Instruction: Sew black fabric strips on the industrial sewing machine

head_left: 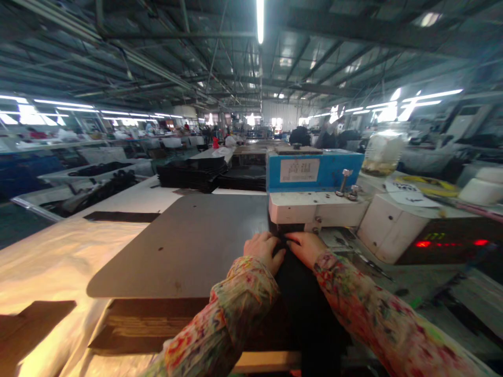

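A dark piece of material (308,303) runs from the blue and white machine (316,180) down between my forearms. My left hand (264,250) is closed on its left edge, with the wrist over the grey metal plate (188,246). From the right, my right hand (307,248) pinches the same material close to the machine's front. The fingertips of both hands nearly meet just below the white machine head (318,208). Shadow hides exactly how the fingers grip and where the material enters the machine.
Stacked black pieces (192,173) lie behind the plate. Brown sheets (145,324) are piled under its front edge. At right stand a control box (412,230) with red lights, a clear jar (383,152) and a white container (483,186). A dark strip (121,216) lies at left.
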`<state>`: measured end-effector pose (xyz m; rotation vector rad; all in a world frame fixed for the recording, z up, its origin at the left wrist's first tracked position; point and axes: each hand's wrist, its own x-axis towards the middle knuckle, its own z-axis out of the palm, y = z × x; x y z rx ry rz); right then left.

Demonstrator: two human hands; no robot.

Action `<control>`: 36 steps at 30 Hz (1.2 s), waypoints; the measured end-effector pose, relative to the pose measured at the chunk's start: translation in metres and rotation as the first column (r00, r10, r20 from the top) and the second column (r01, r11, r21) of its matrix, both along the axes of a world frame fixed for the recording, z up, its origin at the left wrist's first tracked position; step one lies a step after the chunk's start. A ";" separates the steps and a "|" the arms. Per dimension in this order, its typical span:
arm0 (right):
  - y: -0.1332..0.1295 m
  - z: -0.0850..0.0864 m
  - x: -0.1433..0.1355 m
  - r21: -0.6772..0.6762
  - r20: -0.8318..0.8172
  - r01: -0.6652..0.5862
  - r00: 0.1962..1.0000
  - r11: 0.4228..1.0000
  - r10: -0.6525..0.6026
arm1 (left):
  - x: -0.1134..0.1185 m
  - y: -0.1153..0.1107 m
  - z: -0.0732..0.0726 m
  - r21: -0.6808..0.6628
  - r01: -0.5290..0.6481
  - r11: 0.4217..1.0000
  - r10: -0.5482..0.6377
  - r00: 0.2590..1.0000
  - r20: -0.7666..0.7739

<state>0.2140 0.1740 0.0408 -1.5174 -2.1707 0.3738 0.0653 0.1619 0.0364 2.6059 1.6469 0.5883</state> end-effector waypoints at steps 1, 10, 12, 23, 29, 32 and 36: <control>0.000 0.000 -0.001 0.006 0.007 0.000 1.000 1.000 0.000 | 0.000 0.000 0.000 0.001 -0.003 1.000 0.003 1.000 -0.005; 0.001 0.001 -0.004 0.040 0.081 0.048 0.995 0.998 -0.051 | 0.002 -0.004 0.003 0.003 -0.028 1.000 0.028 0.998 -0.055; 0.002 0.002 -0.005 0.041 0.093 0.062 0.994 0.997 -0.066 | 0.003 -0.006 0.004 0.002 -0.034 0.999 0.034 0.997 -0.068; -0.001 0.006 -0.009 0.060 0.149 0.115 0.981 0.991 -0.123 | 0.008 -0.014 0.015 -0.060 -0.052 0.997 0.046 0.995 -0.093; 0.001 0.003 -0.009 0.075 0.161 0.111 0.979 0.991 -0.122 | 0.006 -0.012 0.009 -0.040 -0.031 0.999 0.027 0.995 -0.094; 0.001 0.002 -0.009 0.086 0.163 0.109 0.979 0.990 -0.122 | 0.004 -0.011 0.005 -0.006 -0.012 1.000 0.011 0.996 -0.093; 0.001 0.002 -0.009 0.098 0.166 0.109 0.978 0.989 -0.124 | 0.003 -0.010 0.004 -0.002 -0.003 1.000 0.003 0.996 -0.092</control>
